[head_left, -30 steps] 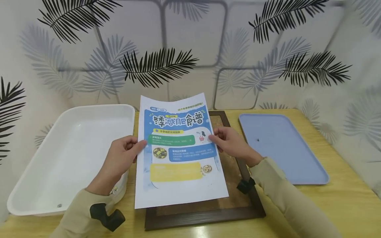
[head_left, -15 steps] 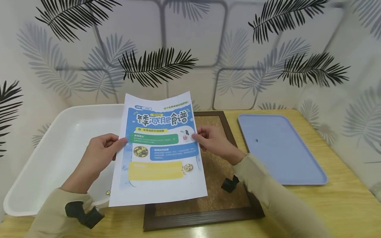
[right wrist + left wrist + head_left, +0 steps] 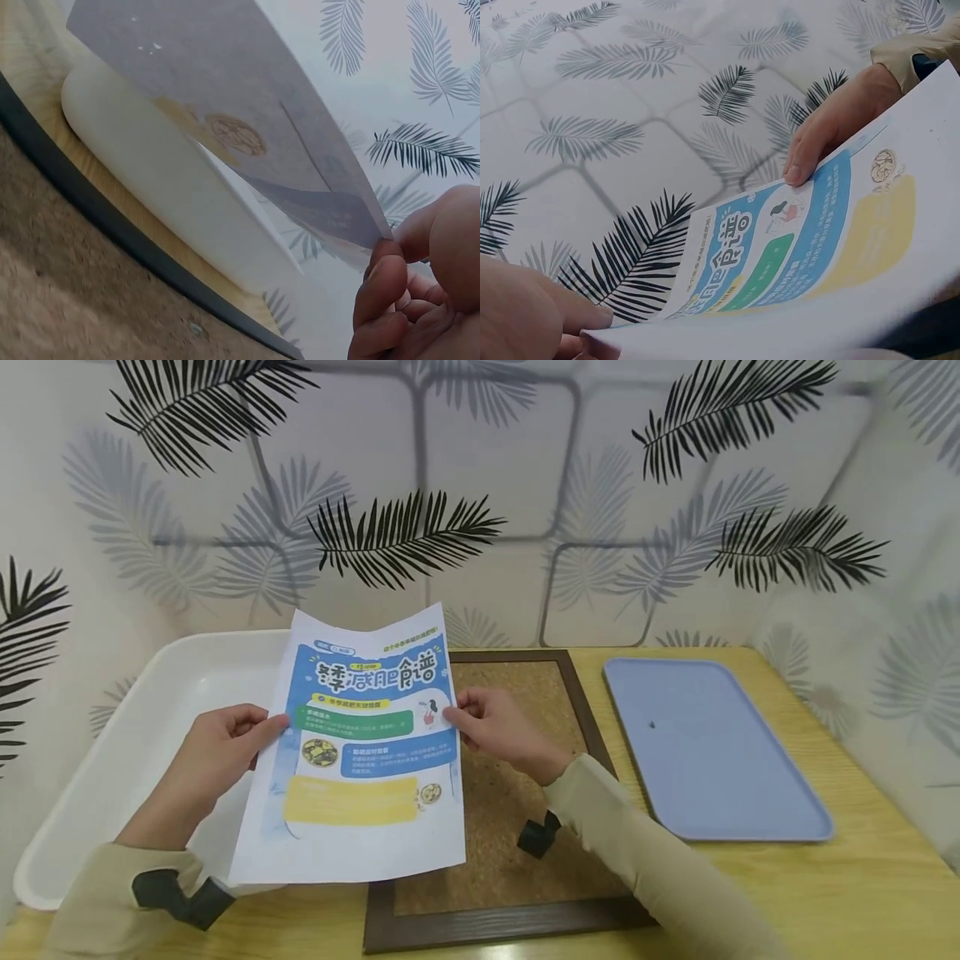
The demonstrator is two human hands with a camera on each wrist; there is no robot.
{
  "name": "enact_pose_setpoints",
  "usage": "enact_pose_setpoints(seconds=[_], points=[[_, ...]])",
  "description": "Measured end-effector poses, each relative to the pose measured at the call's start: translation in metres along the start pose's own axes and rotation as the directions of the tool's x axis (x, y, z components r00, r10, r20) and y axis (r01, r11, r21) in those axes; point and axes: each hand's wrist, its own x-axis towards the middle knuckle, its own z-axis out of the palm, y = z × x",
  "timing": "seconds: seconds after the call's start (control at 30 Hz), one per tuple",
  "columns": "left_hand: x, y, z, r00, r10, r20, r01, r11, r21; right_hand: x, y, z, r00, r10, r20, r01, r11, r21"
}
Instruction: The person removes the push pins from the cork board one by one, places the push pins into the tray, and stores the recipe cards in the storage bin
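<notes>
A printed paper sheet (image 3: 360, 847) with blue, green and yellow blocks is held up by both hands, its top edge bowed. My left hand (image 3: 217, 756) pinches the left edge between thumb and fingers. On the opposite edge, my right hand (image 3: 510, 731) pinches the paper the same way, fingers curled behind it, as the right wrist view shows. The sheet overlaps part of the white basin (image 3: 161, 693) and the left side of a brown-framed cork board (image 3: 502, 814). The right forearm crosses above the board.
A light blue tray (image 3: 712, 752) lies at the right of the wooden table (image 3: 862, 877), with a small dark speck on it. Behind the table stands a wall (image 3: 487, 452) with a leaf pattern. The basin has raised walls.
Both hands have carried the sheet to the left, off most of the cork board and over the basin's right side. More of the cork surface shows now.
</notes>
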Motion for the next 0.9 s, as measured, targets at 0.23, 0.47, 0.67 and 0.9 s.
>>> enact_pose_setpoints(seconds=[0.23, 0.47, 0.67, 0.9], points=[[0.003, -0.013, -0.015, 0.999, -0.043, -0.011, 0.043, 0.999, 0.028, 0.012, -0.006, 0.022, 1.0, -0.019, 0.013, 0.019, 0.999, 0.05], [0.007, -0.034, -0.035, 0.997, -0.059, -0.049, 0.063, 0.994, 0.084, 0.022, -0.019, 0.041, 0.999, 0.032, 0.018, -0.033, 0.998, 0.045], [0.01, -0.051, -0.052, 0.995, -0.074, -0.073, 0.083, 0.989, 0.121, 0.034, -0.03, 0.061, 0.999, 0.034, 0.024, -0.036, 0.997, 0.073], [0.012, -0.069, -0.069, 0.995, -0.045, -0.084, 0.059, 0.983, 0.172, 0.046, -0.036, 0.085, 0.998, 0.048, 0.04, -0.052, 0.993, 0.102]])
